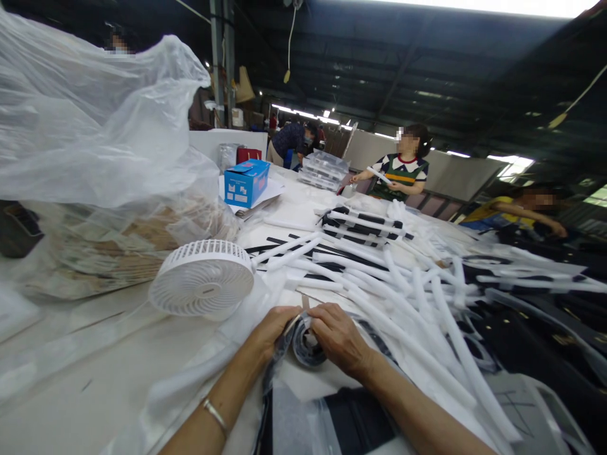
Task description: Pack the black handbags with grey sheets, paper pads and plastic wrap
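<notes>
My left hand (277,328) is closed, its thumb and fingers pinching a dark strap wrapped in clear plastic (279,360) that curves down towards me. My right hand (339,338) is closed too, its fingertips meeting the left ones at the top of the same strap. Right below the fingers a grey, shiny ring (306,354) shows; I cannot tell if it is a tape roll or a coil of the strap. A black piece partly covered with clear film (351,411) lies nearest to me, between my forearms.
A white round fan (203,278) stands left of my hands, before a large clear plastic bag (118,240). White foam tubes (393,291) crowd the table at right. A blue box (246,183) and wrapped black bundles (363,224) sit farther back. Co-workers (403,170) are across the table.
</notes>
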### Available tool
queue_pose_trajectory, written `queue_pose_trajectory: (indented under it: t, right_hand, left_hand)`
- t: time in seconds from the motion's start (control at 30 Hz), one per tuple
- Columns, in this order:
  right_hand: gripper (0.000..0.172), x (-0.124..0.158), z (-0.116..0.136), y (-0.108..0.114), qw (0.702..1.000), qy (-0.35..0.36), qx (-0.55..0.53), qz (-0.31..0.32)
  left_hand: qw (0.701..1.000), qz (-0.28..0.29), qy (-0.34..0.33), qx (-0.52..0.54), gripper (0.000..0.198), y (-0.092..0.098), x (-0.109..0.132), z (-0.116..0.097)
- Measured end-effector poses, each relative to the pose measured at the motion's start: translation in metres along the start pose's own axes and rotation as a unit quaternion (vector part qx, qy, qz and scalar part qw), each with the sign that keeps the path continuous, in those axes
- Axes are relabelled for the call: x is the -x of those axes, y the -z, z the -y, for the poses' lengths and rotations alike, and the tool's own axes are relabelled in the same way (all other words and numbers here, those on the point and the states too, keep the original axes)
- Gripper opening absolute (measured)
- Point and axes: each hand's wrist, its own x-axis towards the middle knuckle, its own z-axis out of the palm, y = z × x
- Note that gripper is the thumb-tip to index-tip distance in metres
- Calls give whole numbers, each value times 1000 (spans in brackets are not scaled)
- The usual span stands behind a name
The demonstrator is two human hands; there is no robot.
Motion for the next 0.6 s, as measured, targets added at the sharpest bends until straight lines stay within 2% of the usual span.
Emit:
queue_pose_trajectory:
  t: [0.17, 0.37, 0.5, 0.57, 0.6]
  right_hand:
    - [22, -3, 4, 7, 1000, 5, -10, 17]
    - [20, -10, 5, 10, 996, -21, -73, 49]
    - [12, -18, 1, 8, 983, -108, -130, 77]
    - [11, -25, 0, 8, 961, -184, -182, 98]
    - [11, -28, -1, 8, 940, -235, -222, 110]
  left_hand:
    - [998, 11, 18, 58, 38, -3, -3, -2]
    - [999, -51, 3, 17, 38, -4, -5, 1]
    - [995, -83, -26, -53, 36, -2, -8, 5]
    - [992, -89, -30, -85, 36, 0, -9, 7]
    - [990, -91, -32, -100, 35, 1, -9, 8]
